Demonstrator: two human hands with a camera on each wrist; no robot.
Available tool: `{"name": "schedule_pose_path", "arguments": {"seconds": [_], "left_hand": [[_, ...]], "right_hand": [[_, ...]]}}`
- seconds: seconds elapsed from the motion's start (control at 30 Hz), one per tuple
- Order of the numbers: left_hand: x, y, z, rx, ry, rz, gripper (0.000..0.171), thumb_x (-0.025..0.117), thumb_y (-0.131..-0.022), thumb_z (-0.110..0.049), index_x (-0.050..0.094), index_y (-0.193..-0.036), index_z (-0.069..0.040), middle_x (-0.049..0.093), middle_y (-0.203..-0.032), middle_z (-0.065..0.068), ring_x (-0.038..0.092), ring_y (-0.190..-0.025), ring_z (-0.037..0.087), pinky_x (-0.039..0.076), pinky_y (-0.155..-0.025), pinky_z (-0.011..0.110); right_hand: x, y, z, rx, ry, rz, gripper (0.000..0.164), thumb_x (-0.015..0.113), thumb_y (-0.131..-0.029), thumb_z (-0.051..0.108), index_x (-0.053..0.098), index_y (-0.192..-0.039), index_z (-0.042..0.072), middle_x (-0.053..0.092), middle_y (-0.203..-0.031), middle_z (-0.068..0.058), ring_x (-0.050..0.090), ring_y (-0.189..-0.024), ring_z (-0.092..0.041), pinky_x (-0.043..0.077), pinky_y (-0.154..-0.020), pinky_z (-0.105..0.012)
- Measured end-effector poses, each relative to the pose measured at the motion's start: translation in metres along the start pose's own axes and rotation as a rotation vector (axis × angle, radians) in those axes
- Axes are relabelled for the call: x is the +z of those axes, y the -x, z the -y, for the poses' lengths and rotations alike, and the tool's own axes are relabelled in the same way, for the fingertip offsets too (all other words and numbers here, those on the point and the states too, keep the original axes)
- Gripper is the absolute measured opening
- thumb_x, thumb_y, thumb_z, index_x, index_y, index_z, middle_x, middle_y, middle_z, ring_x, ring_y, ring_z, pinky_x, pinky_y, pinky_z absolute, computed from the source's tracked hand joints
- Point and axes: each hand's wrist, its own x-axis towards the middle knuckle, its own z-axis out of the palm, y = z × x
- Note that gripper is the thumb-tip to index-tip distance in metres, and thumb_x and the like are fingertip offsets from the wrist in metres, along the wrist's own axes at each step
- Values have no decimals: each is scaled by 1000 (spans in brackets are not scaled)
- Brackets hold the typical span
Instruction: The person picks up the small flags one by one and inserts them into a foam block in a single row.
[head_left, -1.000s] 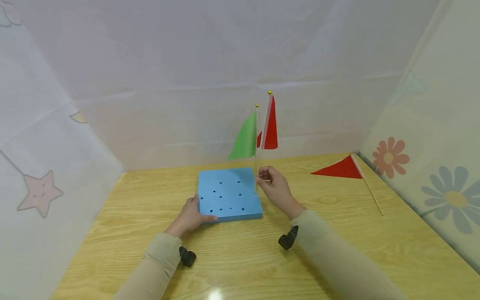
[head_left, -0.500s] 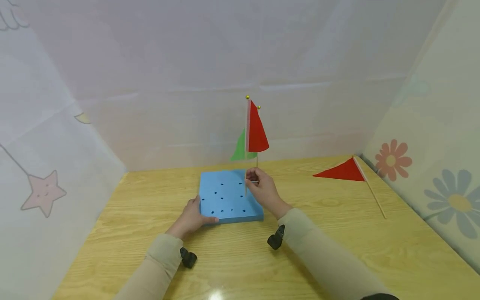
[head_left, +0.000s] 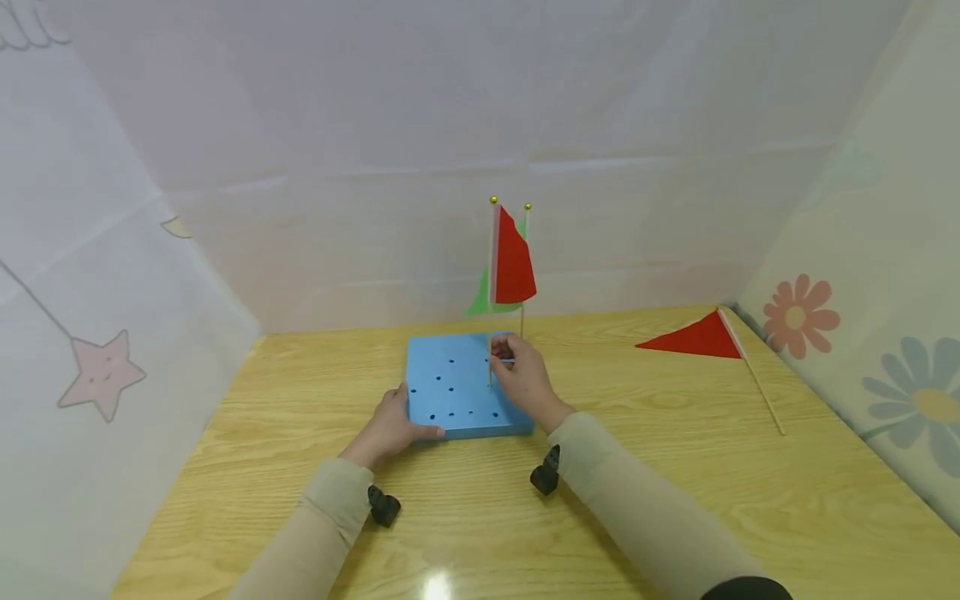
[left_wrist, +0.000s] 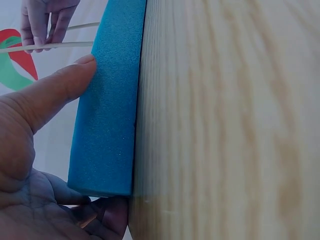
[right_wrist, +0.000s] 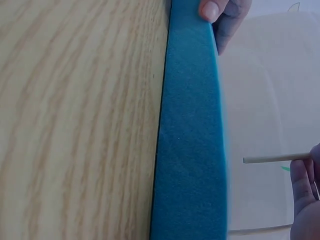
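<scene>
A blue foam block point(head_left: 427, 352) with several small holes lies flat on the wooden table. My left hand point(head_left: 386, 427) grips its near left corner, thumb along the front edge and fingers at the left side. My right hand point(head_left: 522, 382) pinches the thin wooden stick of a red triangular flag point(head_left: 513, 260) topped by a gold bead. That flag is upright over the block's right part. In the right wrist view the stick's point(right_wrist: 275, 158) lower end shows just clear of the block. Behind it a green flag point(head_left: 480, 302) stands upright, its foot hidden by my right hand.
Another red flag point(head_left: 697, 337) lies on the table at the right, its stick slanting toward the near edge. Pale cloth walls point(head_left: 390, 250) printed with a star and flowers close off the back and sides of the wooden table point(head_left: 480, 517).
My right hand has moved left with the red flag, from the block's right edge to over its holes. The red flag now overlaps the green one. My left hand stays on the corner.
</scene>
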Motion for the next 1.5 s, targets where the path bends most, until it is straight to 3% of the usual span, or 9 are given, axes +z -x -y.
{"name": "schedule_pose_path", "arguments": {"seconds": [0.5, 1.5], "left_hand": [[1, 0, 2, 3, 2, 1, 119, 91, -82, -27, 10, -159, 14, 24, -158, 39, 30, -145, 52, 29, -117, 59], [1, 4, 2, 1, 22, 3, 118, 91, -82, -24, 10, -159, 14, 24, -158, 38, 30, -145, 52, 29, -118, 58]], "right_hand": [[8, 0, -4, -3, 50, -40, 14, 64, -100, -2, 64, -114, -5, 68, -106, -15, 65, -101, -29, 58, -88, -43], [15, 8, -21, 1, 92, 2, 12, 63, -99, -3, 64, -111, -4, 67, -104, -14, 64, -99, -28, 58, -89, -44]]}}
